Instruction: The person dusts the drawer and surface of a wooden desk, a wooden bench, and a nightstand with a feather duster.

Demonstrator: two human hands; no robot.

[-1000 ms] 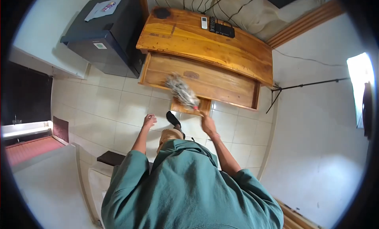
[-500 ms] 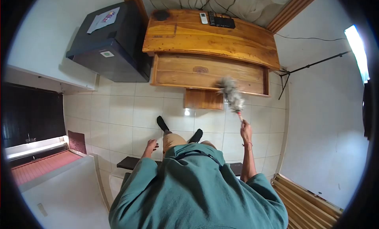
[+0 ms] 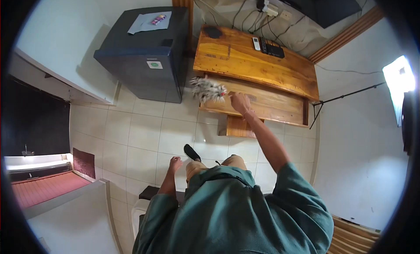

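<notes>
The duster [image 3: 208, 89] seems light, soft, best held where the right hand [image 3: 240, 104] grips its handle; whether the left hand [image 3: 175, 163] is open is unclear

And here's the long, glossy orange-brown wooden table [image 3: 284, 72], a dark round patch marking the left of its top! Toward the back edge lie a slim white remote [image 3: 256, 44], a long black button remote [image 3: 263, 45] just beside it, and a flat black rectangular box [image 3: 274, 50] on the right. Below the tabletop, the shallow wooden drawer [image 3: 284, 109] stands pulled out. Over to the left, the boxy dark-grey fridge [image 3: 116, 46] carries a white sheet [image 3: 141, 24], a small purple-and-pink packet [image 3: 158, 19] on top. Underneath, glossy cream square floor tiles [image 3: 140, 129] bear the fridge.
</notes>
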